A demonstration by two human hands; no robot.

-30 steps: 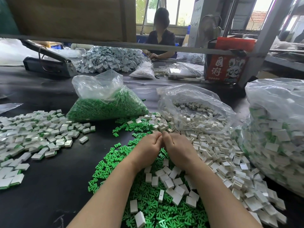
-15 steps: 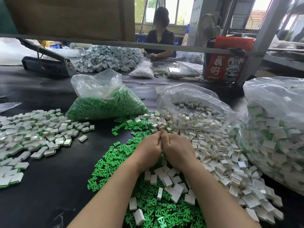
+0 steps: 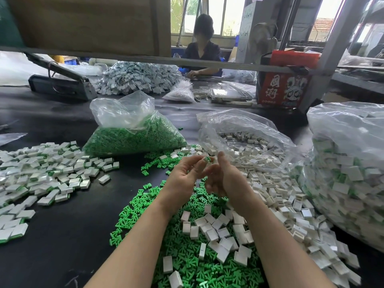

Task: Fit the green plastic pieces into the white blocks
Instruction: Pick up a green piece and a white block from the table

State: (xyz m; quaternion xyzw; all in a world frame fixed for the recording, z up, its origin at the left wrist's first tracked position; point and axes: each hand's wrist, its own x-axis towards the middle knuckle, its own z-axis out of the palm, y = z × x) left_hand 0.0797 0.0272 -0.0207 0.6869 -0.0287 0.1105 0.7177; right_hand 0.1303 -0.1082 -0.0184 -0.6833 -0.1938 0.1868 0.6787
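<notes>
Two bare hands raised above the black desk (image 3: 52, 246), near its front edge. Left hand (image 3: 185, 179): palm up, fingers curled, fingertips pinching a small white block with a green plastic piece seated in it (image 3: 207, 159). Right hand (image 3: 224, 179): just beside the left, fingers loosely spread and upright, holding nothing visible. Loose green T-shaped plastic pieces (image 3: 187, 256): heaped under both forearms. Empty white rectangular blocks (image 3: 270, 194): spread toward the right edge. Fitted white-and-green blocks (image 3: 41, 173): pile at the left edge. Clear plastic bag of green pieces (image 3: 133, 136): mid-desk, open-topped. Clear plastic bag of white blocks (image 3: 245, 138): beside it.
</notes>
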